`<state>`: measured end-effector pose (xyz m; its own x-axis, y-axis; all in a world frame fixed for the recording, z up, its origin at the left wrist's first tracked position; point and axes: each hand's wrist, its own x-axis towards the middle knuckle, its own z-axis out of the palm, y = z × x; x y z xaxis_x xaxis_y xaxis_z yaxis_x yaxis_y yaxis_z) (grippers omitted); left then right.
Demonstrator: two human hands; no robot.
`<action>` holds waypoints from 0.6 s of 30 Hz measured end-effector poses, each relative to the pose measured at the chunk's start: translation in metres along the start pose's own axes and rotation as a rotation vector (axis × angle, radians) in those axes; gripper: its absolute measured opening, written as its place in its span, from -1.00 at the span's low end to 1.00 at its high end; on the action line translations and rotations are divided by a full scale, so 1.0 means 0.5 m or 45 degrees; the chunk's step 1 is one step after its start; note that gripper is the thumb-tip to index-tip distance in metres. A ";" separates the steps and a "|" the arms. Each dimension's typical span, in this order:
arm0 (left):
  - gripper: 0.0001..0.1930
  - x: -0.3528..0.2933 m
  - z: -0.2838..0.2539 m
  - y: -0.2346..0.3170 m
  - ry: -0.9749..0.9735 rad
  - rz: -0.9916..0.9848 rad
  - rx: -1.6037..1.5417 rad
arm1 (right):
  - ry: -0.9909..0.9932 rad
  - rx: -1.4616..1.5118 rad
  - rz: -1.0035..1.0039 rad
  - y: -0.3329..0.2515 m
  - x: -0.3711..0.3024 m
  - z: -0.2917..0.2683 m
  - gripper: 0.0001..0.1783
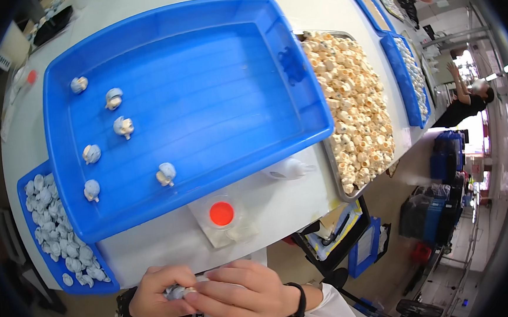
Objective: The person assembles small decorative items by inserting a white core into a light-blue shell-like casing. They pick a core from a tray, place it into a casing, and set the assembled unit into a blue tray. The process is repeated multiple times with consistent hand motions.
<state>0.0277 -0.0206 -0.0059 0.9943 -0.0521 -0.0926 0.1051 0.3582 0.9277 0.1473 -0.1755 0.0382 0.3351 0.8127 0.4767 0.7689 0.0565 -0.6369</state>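
Note:
Close to my body, below the table's front edge, both hands meet around a small grey-blue and cream moulded piece (pixel 178 291). The fingers of my left hand (pixel 160 296) curl around it, and those of my right hand (pixel 246 295) press on its right side. Most of the piece is hidden by the fingers. Ahead, a large blue tray (pixel 209 188) carries several small moulded pieces (pixel 123 127), each with a pale blue cap-like part over a cream part. They are spread over its left half and near its front.
A blue bin (pixel 110 280) of loose pale blue shells (pixel 59 231) stands left, partly under the tray. Right is a metal tray (pixel 351 196) heaped with cream pieces (pixel 354 110). A red-topped container (pixel 221 214) and a translucent bottle (pixel 290 168) lie between. Another person (pixel 468 99) stands far right.

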 end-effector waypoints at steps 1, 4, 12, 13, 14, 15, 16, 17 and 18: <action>-0.68 0.004 -0.001 0.005 -0.034 -0.017 0.020 | 0.045 -0.042 -0.048 -0.001 0.000 -0.002 -0.73; -0.71 0.011 0.002 0.017 -0.112 -0.061 0.051 | 0.028 -0.052 -0.101 -0.003 -0.006 -0.013 -0.70; -0.67 0.007 0.003 0.020 0.098 -0.095 0.005 | 0.140 -0.263 0.214 0.019 -0.059 -0.078 -0.67; -0.63 -0.004 0.005 0.015 0.224 -0.087 -0.108 | 0.085 -0.332 0.336 0.025 -0.054 -0.091 -0.65; -0.59 -0.009 0.008 0.011 0.329 -0.082 -0.221 | 0.046 -0.297 0.420 0.028 -0.050 -0.098 -0.62; -0.56 -0.011 0.008 0.009 0.436 -0.077 -0.334 | 0.042 -0.320 0.434 0.031 -0.052 -0.096 -0.63; -0.46 -0.011 0.004 0.010 0.410 -0.040 -0.353 | 0.038 -0.342 0.447 0.035 -0.056 -0.092 -0.64; -0.46 -0.010 0.005 0.008 0.416 0.003 -0.376 | 0.032 -0.363 0.460 0.038 -0.058 -0.089 -0.64; -0.46 -0.010 0.008 0.004 0.424 0.046 -0.400 | 0.025 -0.361 0.478 0.040 -0.057 -0.087 -0.65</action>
<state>0.0228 -0.0233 -0.0022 0.9428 0.2496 -0.2208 0.0187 0.6220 0.7828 0.1769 -0.2230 0.0384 0.6267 0.7353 0.2582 0.7100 -0.4022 -0.5780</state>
